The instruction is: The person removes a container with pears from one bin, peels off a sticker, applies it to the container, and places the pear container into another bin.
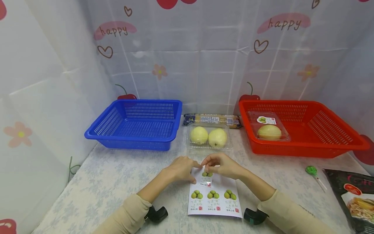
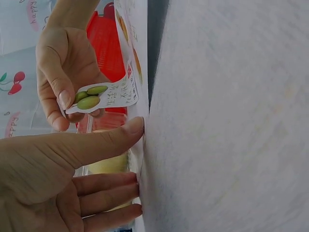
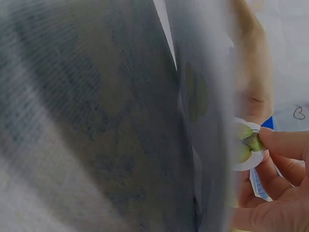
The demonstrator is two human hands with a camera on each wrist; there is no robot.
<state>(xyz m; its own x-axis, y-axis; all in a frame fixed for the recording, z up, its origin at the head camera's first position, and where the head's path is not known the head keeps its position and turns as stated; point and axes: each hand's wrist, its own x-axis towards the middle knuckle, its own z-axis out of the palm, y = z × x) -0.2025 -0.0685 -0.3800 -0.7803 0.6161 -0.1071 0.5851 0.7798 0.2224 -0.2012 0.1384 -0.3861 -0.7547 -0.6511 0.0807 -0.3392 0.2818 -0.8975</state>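
The right hand pinches a glossy, rounded paper sticker, peeling it off the flat white sheet. The left hand, fingers straight, presses the sheet onto the soft floral cloth.

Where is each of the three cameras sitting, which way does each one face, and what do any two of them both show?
Head: worn high, facing forward and down at the table; shows both forearms, the left hand and right hand at the sticker sheet.
Left wrist: low at table level, facing the peeled sticker; shows left thumb and fingers and the right hand.
Right wrist: low over blurred tablecloth; shows right fingers pinching the sticker.
Shared: the pinched sticker, in all views.
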